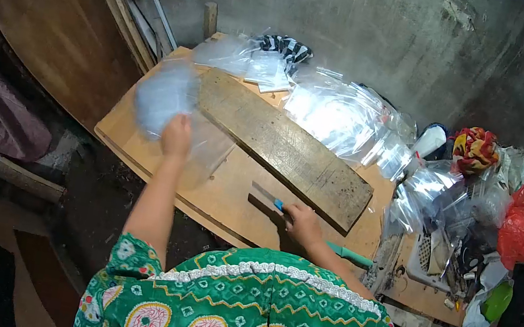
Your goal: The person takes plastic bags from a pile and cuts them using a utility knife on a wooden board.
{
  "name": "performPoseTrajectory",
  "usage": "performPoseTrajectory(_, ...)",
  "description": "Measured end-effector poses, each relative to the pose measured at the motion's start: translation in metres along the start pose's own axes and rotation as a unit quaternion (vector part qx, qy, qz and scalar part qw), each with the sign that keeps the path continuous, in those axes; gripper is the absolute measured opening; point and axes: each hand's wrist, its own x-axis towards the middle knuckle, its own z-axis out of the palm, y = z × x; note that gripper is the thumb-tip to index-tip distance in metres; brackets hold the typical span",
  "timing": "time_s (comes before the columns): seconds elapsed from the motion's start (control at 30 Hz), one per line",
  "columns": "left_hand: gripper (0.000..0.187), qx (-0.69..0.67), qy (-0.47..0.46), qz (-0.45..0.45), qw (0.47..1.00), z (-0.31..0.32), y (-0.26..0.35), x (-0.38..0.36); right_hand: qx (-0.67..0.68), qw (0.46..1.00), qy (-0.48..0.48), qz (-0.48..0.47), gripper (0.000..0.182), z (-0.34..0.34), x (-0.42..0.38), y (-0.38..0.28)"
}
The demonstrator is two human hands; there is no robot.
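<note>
My left hand is closed on a clear plastic sheet, smeared by motion, over the left part of the wooden table. Part of the clear plastic hangs or lies to the right of that hand, close to the end of a thick wooden plank. In my right hand is a knife with a blue handle part, its blade pointing left, low over the table and in front of the plank. My fingers wrap round its handle and hide most of it.
A shiny heap of clear plastic sheets lies behind the plank. To the right are plastic bags, a red bag and a white basket. A green-handled tool lies near my right forearm. Boards lean at left.
</note>
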Motion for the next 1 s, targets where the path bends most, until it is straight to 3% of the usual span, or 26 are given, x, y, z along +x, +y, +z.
performPoseTrajectory(0.03,0.019,0.015,0.038,-0.001,0.999,-0.025,0.014,0.026,-0.002,1.000,0.020,-0.007,0.020,-0.005,0.004,-0.002)
performPoseTrajectory(0.13,0.015,0.088,0.201,0.135,0.966,-0.082,0.016,0.104,0.030,0.998,0.053,-0.014,0.021,-0.020,0.014,-0.007)
performPoseTrajectory(0.23,0.013,0.142,0.243,0.134,0.950,-0.134,0.048,0.140,0.034,0.997,0.064,-0.020,0.022,-0.030,0.019,-0.009)
performPoseTrajectory(0.3,0.012,0.172,0.266,0.181,0.931,-0.146,0.078,0.139,0.047,0.994,0.084,-0.041,0.022,-0.030,0.022,-0.007)
performPoseTrajectory(0.37,0.012,0.236,0.226,0.226,0.918,-0.127,0.083,0.124,0.046,0.994,0.090,-0.049,0.022,-0.031,0.022,-0.010)
performPoseTrajectory(0.4,0.013,0.254,0.210,0.324,0.887,-0.111,0.076,0.117,0.044,0.993,0.096,-0.051,0.022,-0.032,0.021,-0.011)
performPoseTrajectory(0.43,0.012,0.191,0.160,0.303,0.920,-0.092,0.079,0.095,0.045,0.993,0.097,-0.051,0.022,-0.031,0.021,-0.012)
performPoseTrajectory(0.47,0.012,0.229,0.092,0.249,0.936,-0.069,0.078,0.072,0.047,0.994,0.087,-0.042,0.022,-0.030,0.021,-0.013)
performPoseTrajectory(0.53,0.015,0.179,-0.031,0.219,0.959,-0.030,0.073,0.028,0.047,0.995,0.079,-0.031,0.022,-0.029,0.020,-0.012)
performPoseTrajectory(0.6,0.015,0.162,-0.075,0.168,0.969,0.030,0.041,-0.016,0.036,0.998,0.050,-0.031,0.021,-0.027,0.019,-0.011)
performPoseTrajectory(0.67,0.014,0.161,-0.188,0.137,0.959,0.050,0.035,-0.059,0.029,0.999,0.036,-0.028,0.020,-0.017,0.019,-0.008)
performPoseTrajectory(0.8,0.012,0.107,-0.219,0.124,0.962,0.061,0.028,-0.113,-0.023,0.999,-0.020,-0.028,0.021,-0.007,0.019,-0.005)
performPoseTrajectory(1.0,0.013,0.095,-0.241,0.117,0.959,0.043,0.043,-0.119,-0.077,0.994,-0.019,-0.079,0.019,0.009,0.021,-0.001)
